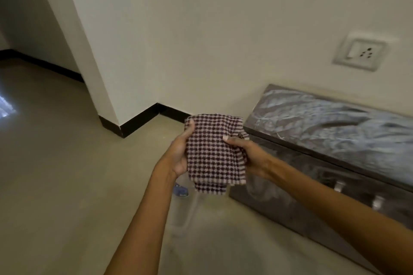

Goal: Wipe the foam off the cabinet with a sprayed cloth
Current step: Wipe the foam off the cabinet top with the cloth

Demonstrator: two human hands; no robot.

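the low cabinet point(330, 131) stands closed to the right of my grip, its top smeared with whitish foam point(335, 118). my left hand point(178, 154) and right hand point(248, 154) are each clamped on the folded checked cloth point(212, 152), thumbs on top, forearms extended, held above the floor point(67, 163).

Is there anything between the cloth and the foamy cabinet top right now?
Nothing visible. Both hands, left hand and right hand, hold the checked cloth in open air beside the cabinet; its foam-streaked top lies bare.
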